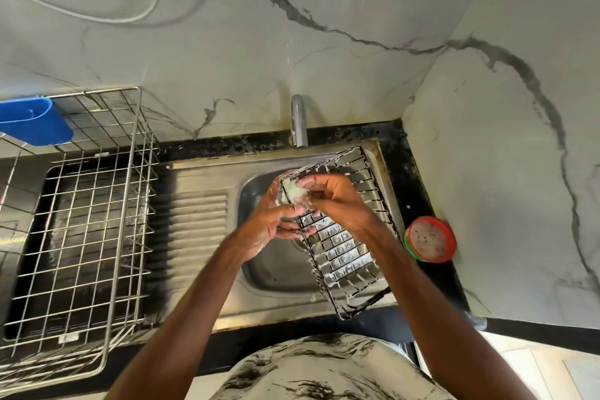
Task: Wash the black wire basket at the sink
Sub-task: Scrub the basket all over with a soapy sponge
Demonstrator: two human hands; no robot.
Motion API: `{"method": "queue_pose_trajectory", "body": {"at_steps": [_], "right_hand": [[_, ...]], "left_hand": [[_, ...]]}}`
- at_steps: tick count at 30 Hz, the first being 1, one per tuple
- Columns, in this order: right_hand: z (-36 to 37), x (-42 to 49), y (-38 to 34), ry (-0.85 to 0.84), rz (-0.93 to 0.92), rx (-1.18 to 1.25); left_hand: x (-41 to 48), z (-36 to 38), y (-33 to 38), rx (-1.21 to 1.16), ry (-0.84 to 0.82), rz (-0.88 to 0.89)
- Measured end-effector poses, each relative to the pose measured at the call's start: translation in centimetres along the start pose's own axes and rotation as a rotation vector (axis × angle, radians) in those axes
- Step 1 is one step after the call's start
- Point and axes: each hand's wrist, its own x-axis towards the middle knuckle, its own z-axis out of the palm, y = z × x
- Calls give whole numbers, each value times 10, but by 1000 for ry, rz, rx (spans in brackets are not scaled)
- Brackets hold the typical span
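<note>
Black wire basket (pixel 344 247): left grip (pixel 269 224) holds | right grip (pixel 337 195) pinches sponge (pixel 297 193), probably | over sink (pixel 276 273)

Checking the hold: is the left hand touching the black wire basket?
Touching. The head view shows the left hand gripping the black wire basket by its left rim, over the sink.

The black wire basket (pixel 341 247) is a long rectangular rack of thin bars flecked with white suds. It is held tilted over the bowl of the steel sink (pixel 269 281), with its length running from far to near along the right side. A foamy scrub pad (pixel 297 195) is pressed against its far left corner.
</note>
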Motion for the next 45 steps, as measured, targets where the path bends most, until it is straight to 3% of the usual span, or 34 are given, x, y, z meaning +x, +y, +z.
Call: {"method": "queue_pose_trajectory", "body": {"at_steps": [6,12,17,20,24,29,34,42,45], "right_hand": [[9,0,0,29,-59,-62],[25,2,1,236,-187,0],[20,3,-11,338,-162,96],[17,1,-14,275,-104,156],[19,-10,-16,111,-99,26],[21,-26,-14,132,-70,-184],[14,-54,4,129,-16,-213],[17,-33,-10,157,84,218],[23,-27,-12,144,67,220]], "left_hand": [[-5,8,10,5,11,5],[-2,4,23,19,125,84],[-2,7,27,48,184,90],[-2,8,28,46,185,92],[-2,4,28,6,219,142],[2,2,26,28,265,129],[2,7,22,37,258,140],[-1,26,21,134,238,146],[-3,27,25,163,272,138]]}}
